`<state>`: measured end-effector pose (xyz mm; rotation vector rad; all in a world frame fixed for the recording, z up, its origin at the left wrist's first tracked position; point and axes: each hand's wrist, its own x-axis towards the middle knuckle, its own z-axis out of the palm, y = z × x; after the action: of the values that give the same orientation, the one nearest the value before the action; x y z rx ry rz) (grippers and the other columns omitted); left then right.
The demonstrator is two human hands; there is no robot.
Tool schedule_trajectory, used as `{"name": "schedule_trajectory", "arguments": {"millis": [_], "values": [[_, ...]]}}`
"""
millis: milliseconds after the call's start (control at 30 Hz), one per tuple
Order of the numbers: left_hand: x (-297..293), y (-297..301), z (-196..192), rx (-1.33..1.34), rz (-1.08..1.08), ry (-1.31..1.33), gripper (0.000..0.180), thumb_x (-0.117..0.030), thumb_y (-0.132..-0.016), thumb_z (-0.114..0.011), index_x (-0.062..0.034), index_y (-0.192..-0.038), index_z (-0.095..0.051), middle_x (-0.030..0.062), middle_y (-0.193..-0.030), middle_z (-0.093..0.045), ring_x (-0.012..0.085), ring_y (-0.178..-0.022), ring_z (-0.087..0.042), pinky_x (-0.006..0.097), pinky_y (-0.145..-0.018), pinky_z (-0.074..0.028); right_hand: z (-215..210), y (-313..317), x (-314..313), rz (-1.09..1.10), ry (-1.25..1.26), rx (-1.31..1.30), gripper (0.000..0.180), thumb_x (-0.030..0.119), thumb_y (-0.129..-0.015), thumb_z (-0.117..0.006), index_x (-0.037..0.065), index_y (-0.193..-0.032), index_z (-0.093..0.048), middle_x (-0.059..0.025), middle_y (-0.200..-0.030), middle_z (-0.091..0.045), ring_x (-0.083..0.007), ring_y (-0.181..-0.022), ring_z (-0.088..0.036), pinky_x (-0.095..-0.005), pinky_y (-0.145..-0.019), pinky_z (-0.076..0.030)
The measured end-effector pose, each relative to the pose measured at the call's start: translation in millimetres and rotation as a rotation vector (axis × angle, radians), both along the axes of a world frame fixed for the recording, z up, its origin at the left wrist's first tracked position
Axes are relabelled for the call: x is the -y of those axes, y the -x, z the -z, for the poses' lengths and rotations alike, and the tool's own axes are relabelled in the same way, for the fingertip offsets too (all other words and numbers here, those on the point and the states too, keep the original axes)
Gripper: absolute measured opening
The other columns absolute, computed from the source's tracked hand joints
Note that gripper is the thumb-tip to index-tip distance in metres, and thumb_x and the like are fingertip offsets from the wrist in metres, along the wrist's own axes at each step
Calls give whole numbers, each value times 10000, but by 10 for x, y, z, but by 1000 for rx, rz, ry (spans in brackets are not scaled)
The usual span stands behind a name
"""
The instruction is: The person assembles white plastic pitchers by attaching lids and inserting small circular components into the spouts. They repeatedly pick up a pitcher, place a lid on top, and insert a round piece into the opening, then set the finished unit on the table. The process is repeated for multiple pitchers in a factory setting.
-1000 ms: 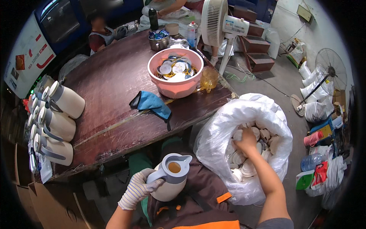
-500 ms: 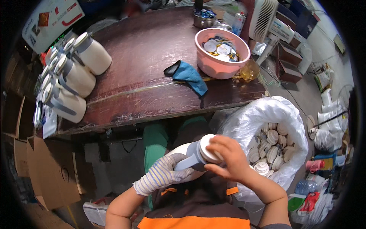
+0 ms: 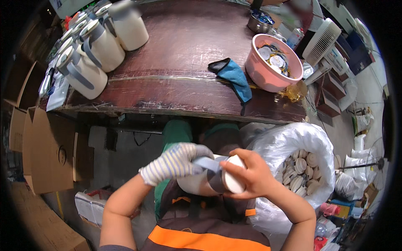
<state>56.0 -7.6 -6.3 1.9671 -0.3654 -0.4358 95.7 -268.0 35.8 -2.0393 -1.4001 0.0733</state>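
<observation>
Head view: our left hand (image 3: 173, 163) grips the jug handle (image 3: 207, 163), right hand (image 3: 254, 172) clasps white lid (image 3: 234, 183) (seemingly seating it); next likely needs twisting

Left hand (image 3: 176, 163) curled — bare right hand (image 3: 254, 175) cupped.

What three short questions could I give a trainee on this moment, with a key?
1. Which of the person's hands is gloved: A) left, B) right, C) both, D) neither?
2. True or false: the blue cloth lies on the table, beside the pink basin.
3. What is the right hand wrapped around at the top end of the jug?

Key:
1. A: the left hand wears a striped glove.
2. True.
3. The white lid.
</observation>
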Motion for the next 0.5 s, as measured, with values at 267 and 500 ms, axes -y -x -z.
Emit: {"name": "schedule_trajectory", "arguments": {"millis": [267,500], "values": [[489,-463,457,-8,75,269,277,-159,-821,-732,-46,-1062,-654,75,-984,-690,153,-926,-634,311,-855,-506,-165,120,-288,-399,-31,185,590,514,-775,-651,259,-1300,-565,-132,-1145,-532,-304,-1016,-578,-402,-911,-471],[340,-173,205,-35,-264,-5,340,-222,-792,-724,-20,-1044,-617,164,-869,-674,262,-842,-667,341,-749,-522,347,-121,20,309,121,-200,665,518,-782,-657,125,-1303,-525,-208,-1169,-546,-379,-1093,-551,-445,-918,-450]]}}
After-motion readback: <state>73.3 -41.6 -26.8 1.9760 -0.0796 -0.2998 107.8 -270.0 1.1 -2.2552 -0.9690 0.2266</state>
